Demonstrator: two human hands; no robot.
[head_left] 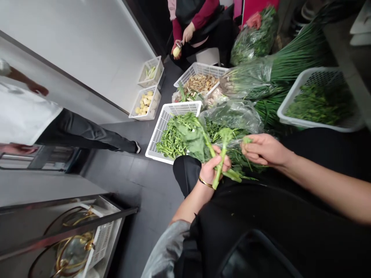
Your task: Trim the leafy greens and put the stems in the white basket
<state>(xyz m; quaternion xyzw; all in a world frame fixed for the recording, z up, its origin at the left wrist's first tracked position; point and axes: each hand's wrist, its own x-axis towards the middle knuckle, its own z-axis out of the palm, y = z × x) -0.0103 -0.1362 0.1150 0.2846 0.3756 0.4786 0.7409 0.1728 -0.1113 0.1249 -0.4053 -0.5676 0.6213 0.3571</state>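
Hands point(207, 172) holding greens point(225, 136), basket point(159, 125) of stems point(171, 138)

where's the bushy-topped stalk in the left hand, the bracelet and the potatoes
Stalk point(222, 156): head view, on its stem, below the bushy top.
Bracelet point(206, 183): head view, on the middle of its visible band.
Potatoes point(145, 101): head view, near the middle of the pile.

Stretches the bare left forearm point(189, 204) forward and curls the left hand point(213, 168) into a grip, thumb folded toward the fingers. Reaches the bare right forearm point(321, 179) in from the side, pinching thumb against fingertips with the right hand point(265, 150), near the left yet apart.
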